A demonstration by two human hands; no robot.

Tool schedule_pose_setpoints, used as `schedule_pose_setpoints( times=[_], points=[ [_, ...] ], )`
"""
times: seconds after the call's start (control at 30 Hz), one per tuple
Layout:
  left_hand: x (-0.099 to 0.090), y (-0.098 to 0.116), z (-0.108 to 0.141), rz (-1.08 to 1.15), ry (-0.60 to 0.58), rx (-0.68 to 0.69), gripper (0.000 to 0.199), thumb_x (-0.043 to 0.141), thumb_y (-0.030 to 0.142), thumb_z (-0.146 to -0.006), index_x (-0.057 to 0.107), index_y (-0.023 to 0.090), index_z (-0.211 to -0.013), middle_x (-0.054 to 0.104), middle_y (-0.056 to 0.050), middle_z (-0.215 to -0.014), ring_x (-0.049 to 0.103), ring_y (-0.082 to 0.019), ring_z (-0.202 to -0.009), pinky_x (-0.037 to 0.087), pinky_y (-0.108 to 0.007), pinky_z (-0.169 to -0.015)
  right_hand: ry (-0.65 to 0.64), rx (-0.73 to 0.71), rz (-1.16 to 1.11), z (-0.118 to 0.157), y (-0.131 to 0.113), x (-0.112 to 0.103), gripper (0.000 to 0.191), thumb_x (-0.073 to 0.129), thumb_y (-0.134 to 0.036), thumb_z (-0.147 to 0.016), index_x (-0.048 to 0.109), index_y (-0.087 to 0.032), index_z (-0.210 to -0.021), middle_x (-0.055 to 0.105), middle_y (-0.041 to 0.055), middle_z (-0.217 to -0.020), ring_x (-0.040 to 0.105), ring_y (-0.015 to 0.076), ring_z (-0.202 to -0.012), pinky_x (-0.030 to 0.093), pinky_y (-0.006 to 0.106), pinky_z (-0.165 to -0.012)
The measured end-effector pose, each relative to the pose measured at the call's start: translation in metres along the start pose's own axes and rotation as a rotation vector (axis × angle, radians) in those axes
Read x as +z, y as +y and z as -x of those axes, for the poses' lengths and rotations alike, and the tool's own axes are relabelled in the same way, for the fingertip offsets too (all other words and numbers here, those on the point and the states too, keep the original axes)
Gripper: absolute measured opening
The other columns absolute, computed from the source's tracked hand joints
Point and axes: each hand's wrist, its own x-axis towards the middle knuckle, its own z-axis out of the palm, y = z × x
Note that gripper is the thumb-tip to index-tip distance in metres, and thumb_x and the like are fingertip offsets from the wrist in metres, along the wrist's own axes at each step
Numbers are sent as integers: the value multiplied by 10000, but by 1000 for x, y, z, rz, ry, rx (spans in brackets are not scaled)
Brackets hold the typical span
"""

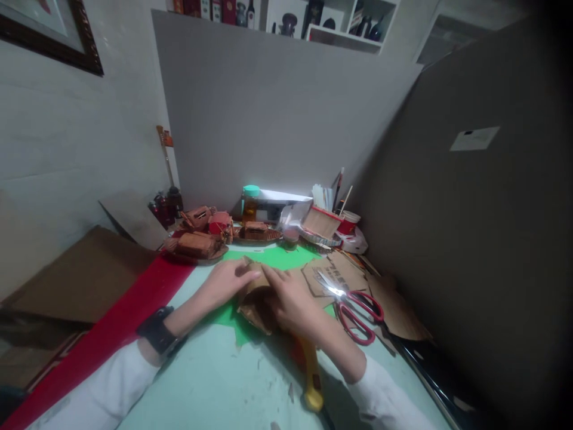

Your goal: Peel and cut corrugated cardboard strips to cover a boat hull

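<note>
The curved cardboard piece (254,294) sits at the centre of the counter (197,376), held between both hands above a green sheet (290,257). The left hand (233,278) pinches narrowly at its upper edge from ten o'clock; the right hand (289,295) bends around its side at three o'clock, with its thumb not clearly visible.

The likeliest trouble is a crease or split: the card is already bent into a curve with a ragged lower edge, so uneven pressure from the two hands could kink it. If either grip loosens, the bend may spring open.

At five o'clock from the piece, a yellow-handled tool (312,376) lies partly under the right forearm; its head is hidden, so I cannot tell whether it is hot or sharp. Lowering that arm could knock it.

The red-handled scissors (341,295) lie spread at three o'clock, blades over a flat cardboard sheet (331,276) and tips aimed towards ten o'clock, near the right hand. A careless sweep outward could meet the points. At ten o'clock, a model boat (194,246) stands near enough for a wide left-hand swing to bump it.
</note>
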Motion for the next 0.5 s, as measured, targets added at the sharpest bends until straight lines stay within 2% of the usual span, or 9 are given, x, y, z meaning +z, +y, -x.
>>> schedule_pose_setpoints(
  times=[0.1,0.2,0.3,0.5],
  points=[
    [1,-3,2,-57,70,33,308,622,350,-917,625,184,-1176,650,-91,-1222,650,-254,-1035,546,-480,-873,-43,8,-110,1,-1,-8,705,578,-119,-821,386,-164,-1499,530,148,-1451,547,289,-1261,447,418,-1027],
    [5,-10,6,-54,125,31,308,624,350,-915,626,183,-1174,648,-92,-1227,646,-257,-1046,541,-486,-881,-51,53,-200,1,-6,-13,568,540,-297,-938,418,-192,-1483,518,123,-1473,549,278,-1291,451,438,-1047],
    [10,-17,13,-7,191,-12,330,626,351,-913,614,185,-1198,632,-98,-1258,633,-270,-1080,530,-503,-900,-22,89,-239,0,-14,-7,629,513,-483,-957,385,-185,-1496,509,155,-1472,542,311,-1294,452,484,-1038],
    [19,-24,22,220,289,-69,434,630,346,-908,545,205,-1310,562,-113,-1369,579,-308,-1181,483,-559,-965,45,73,-247,-3,-25,15,676,629,-351,-891,344,-224,-1490,535,154,-1414,569,327,-1234,474,473,-993]
  ],
)
